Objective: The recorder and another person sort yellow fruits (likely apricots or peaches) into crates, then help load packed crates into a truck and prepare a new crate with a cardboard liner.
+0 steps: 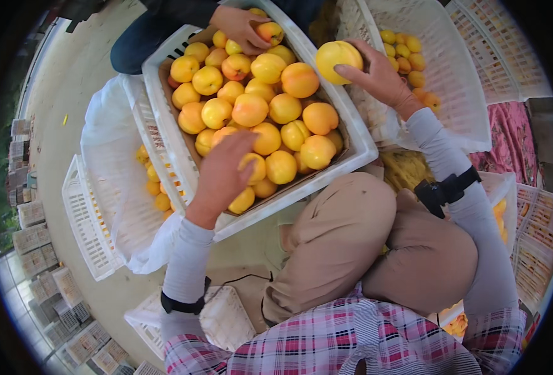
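My right hand (pixel 375 75) is raised above the right rim of a white plastic crate (pixel 351 164), with thumb and fingers around a large yellow apricot (pixel 338 62). Many yellow-orange apricots (pixel 250 110) fill this crate, which has a cardboard lining along its inner walls. Over the crate's near left part is my left hand (pixel 227 168), slightly blurred, its fingers curled beside an apricot (pixel 256 169). Whether it grips that fruit is hidden by the hand.
Across the crate, another person's hand (pixel 243 28) touches a reddish apricot (pixel 270 33). A lined crate (pixel 454 56) with smaller fruit stands at right, and another lined crate (pixel 112 178) at left. Crate stacks (pixel 32 239) line the far left. A cable (pixel 246 277) runs near my knees (pixel 342 220).
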A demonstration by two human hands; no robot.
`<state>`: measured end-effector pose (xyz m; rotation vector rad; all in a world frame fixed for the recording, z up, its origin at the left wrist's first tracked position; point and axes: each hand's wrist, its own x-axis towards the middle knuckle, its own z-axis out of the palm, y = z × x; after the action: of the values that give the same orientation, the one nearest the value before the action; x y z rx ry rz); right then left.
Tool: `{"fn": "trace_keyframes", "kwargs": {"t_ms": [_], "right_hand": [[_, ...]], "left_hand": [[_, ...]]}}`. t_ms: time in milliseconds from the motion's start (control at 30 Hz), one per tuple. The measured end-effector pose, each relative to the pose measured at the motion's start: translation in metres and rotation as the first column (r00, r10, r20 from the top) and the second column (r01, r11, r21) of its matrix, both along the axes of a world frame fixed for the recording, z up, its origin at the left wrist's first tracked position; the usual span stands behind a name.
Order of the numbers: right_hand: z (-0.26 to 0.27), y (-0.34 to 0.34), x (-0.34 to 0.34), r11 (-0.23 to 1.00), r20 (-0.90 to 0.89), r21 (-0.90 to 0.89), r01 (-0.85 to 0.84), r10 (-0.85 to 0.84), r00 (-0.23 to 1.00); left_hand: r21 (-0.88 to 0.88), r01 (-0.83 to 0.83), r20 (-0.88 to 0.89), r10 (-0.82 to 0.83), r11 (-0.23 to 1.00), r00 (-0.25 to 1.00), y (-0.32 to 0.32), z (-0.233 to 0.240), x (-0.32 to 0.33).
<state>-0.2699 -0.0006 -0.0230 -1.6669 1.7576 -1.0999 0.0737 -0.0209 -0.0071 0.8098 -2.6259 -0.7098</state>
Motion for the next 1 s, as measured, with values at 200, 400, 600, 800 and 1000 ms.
{"fn": "trace_keyframes", "kwargs": {"t_ms": [200,400,600,800,1000], "right_hand": [[0.004,0.002,-0.001,1.000,0.032,0.024,0.016,-0.017,0.999],[0.011,0.003,0.006,0.998,0.003,0.047,0.042,-0.042,0.999],[0.008,-0.001,0.002,0.999,-0.014,0.031,0.035,-0.035,0.999],[0.009,0.001,0.006,1.000,0.008,0.016,0.007,-0.007,1.000],[0.008,0.002,0.005,0.999,0.050,0.028,0.027,-0.028,0.998]], "left_hand": [[0.038,-0.444,-0.068,0.446,0.895,0.893,0.015,0.009,0.070],[0.181,-0.462,-0.018,0.472,0.868,0.881,0.049,-0.012,0.068],[0.211,-0.447,0.159,0.420,0.870,0.893,0.057,-0.025,0.056],[0.157,-0.423,0.158,0.400,0.893,0.903,0.058,-0.033,0.050],[0.115,-0.401,0.178,0.378,0.909,0.908,0.059,-0.039,0.051]]}}
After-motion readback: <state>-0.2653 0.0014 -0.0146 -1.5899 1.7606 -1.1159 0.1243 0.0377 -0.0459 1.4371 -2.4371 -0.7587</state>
